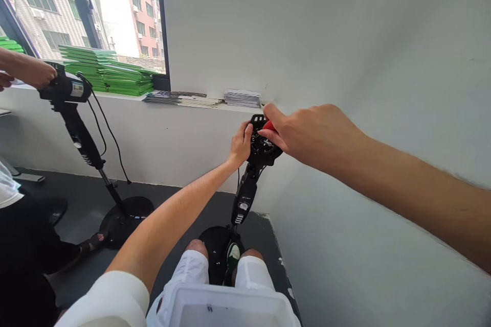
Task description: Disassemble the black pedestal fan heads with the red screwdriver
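A black standing fan [244,199] rises in front of me, its head without blades or guard. The open face of the fan's motor head [264,149] is turned toward me, with metal parts showing inside. My left hand [241,142] grips the left edge of that head, fingers bent around it. From the right, my right hand [297,125] is closed on a red-handled tool [269,125] held against the upper part of the head. My fingers cover most of the tool, so its exact kind is hidden. On my lap rests a white plastic tray [230,294] holding a few small dark pieces.
At left, another person's hand [38,72] is on a second standing fan [82,133] with a hanging cable. Green stacked sheets [126,79] and paper piles [242,98] lie on the ledge below the window. A grey wall [364,245] closes in on the right.
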Motion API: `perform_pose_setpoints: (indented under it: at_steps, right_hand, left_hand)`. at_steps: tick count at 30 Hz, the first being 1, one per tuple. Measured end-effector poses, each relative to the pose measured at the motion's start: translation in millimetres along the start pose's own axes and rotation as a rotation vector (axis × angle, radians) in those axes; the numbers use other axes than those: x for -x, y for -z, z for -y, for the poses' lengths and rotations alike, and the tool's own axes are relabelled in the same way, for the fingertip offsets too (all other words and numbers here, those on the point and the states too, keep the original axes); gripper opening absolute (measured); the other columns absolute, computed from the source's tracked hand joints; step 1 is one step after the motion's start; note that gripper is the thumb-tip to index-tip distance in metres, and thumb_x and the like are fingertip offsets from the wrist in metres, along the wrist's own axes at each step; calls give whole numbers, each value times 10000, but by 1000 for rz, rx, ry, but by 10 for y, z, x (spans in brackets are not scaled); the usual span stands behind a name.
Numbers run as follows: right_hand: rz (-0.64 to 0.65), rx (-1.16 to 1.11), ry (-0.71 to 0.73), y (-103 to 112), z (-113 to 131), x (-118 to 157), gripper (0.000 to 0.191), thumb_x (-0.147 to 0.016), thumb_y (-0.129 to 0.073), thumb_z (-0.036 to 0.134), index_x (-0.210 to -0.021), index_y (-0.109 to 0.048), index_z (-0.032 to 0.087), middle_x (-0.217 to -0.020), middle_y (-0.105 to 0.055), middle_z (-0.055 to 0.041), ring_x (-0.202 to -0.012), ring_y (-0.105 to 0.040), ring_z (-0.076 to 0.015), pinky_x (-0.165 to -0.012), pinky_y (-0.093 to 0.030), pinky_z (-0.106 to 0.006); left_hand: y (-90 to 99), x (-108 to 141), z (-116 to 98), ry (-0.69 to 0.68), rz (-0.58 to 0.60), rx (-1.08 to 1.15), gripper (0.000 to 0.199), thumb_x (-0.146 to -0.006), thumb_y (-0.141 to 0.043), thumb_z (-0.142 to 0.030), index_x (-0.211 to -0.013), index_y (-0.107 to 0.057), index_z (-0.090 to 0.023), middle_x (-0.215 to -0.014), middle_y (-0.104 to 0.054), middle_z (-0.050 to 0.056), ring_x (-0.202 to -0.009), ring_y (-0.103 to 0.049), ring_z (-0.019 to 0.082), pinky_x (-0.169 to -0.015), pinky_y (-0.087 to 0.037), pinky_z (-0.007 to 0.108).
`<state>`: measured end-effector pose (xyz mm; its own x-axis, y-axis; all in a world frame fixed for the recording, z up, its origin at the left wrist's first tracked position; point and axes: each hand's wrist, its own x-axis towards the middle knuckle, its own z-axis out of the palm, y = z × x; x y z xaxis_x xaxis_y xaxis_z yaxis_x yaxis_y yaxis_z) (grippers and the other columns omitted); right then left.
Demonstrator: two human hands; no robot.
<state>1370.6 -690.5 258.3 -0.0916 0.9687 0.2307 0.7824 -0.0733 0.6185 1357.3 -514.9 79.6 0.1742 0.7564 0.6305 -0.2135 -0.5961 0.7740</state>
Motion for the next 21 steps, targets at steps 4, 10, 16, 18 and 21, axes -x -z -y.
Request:
perform_pose_setpoints:
  at_steps: [4, 10, 16, 18, 21]
  right_hand:
    - [29, -13, 1, 33, 7, 7, 429, -972, -318, 458, -1143, -602, 186, -640, -628, -66, -574, -539, -208, -600, -269, -303]
    - [3, 46, -33, 18, -21, 9, 484, -987, -268, 485, -1077, -629, 175, -611, -601, -77, -576, -533, -213, -599, -270, -309]
    - [23, -23, -18, 0, -19, 16, 469, -973, -308, 447, -1220, -581, 158, -636, -626, -75, -610, -571, -231, -600, -281, -308]
    - [17, -7, -48, 9, -10, 21, 507, -993, -248, 478, -1079, -639, 168, -630, -617, -94, -635, -587, -240, -612, -285, -317]
    - [65, -59, -4, 19, -8, 18, 433, -957, -334, 476, -1091, -640, 200, -612, -612, -67, -595, -561, -221, -606, -283, -314]
  left_hand:
    - [-23, 17, -49, 7, -1, -27, 395, -1076, -280, -435, -1186, -607, -243, -1120, -735, 53, -1051, -676, 210, -935, -501, 323]
    - [-19, 26, -71, 29, -2, -66, 389, -1077, -291, -446, -1191, -612, -258, -1077, -744, 38, -1024, -687, 212, -917, -515, 325]
    - [-12, 18, -31, 23, 2, -89, 388, -1077, -282, -448, -1185, -599, -250, -1010, -733, 31, -964, -680, 201, -890, -511, 321]
    - [-20, 18, -36, 20, 0, -72, 386, -1075, -285, -445, -1160, -604, -246, -1032, -732, 36, -980, -675, 203, -894, -506, 321]
    - [-20, 24, -59, 30, 15, -47, 393, -1075, -284, -455, -1161, -611, -255, -1036, -737, 30, -973, -681, 201, -888, -505, 314]
